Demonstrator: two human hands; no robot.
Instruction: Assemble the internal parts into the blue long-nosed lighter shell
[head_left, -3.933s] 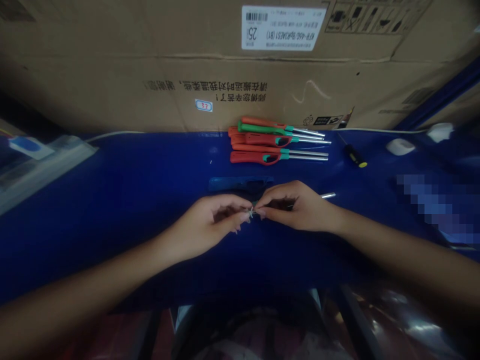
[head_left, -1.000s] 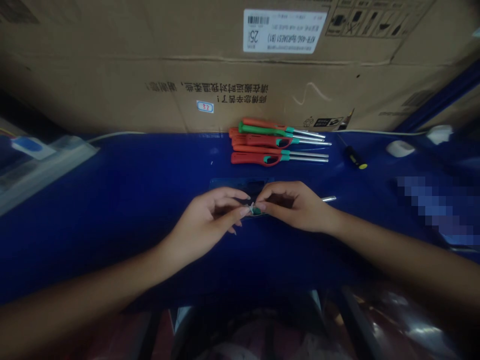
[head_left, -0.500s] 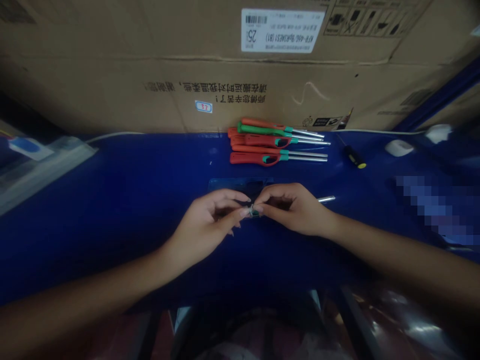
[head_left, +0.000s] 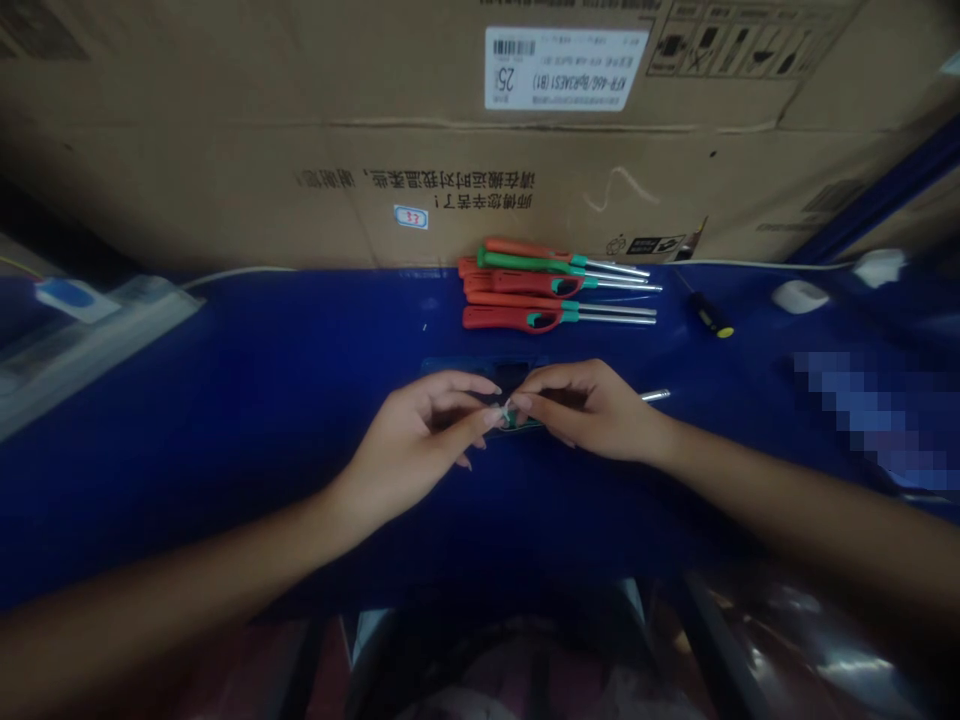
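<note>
Pinching at a pale bit [head_left: 505, 408], the right hand [head_left: 604, 412] meets the left hand [head_left: 420, 425] over the middle of the counter [head_left: 300, 340], between its near and far edges. The right thumb and forefinger are closed narrow and seem to grip the bit. The left thumb reaches its other side, with the left forefinger lifted a little away; whether the fingers beneath back that thumb I cannot tell. A green part [head_left: 513, 418] sits just under the bit, on the near side of the right fingertips, so the right hand is the nearer to it. Its long axis appears to run left to right, along the near edge, though the right hand hides much of it. A metal tube [head_left: 655, 396] shows beyond that hand, pointing toward the counter's right edge; its join with the green part is hidden. Just past the fingers, toward the far edge, lies a blue shell [head_left: 454, 366], lengthwise on much the same line. Farther back, lighters [head_left: 510, 318] lie stacked by the far edge, a screwdriver [head_left: 709, 314] to their right.
</note>
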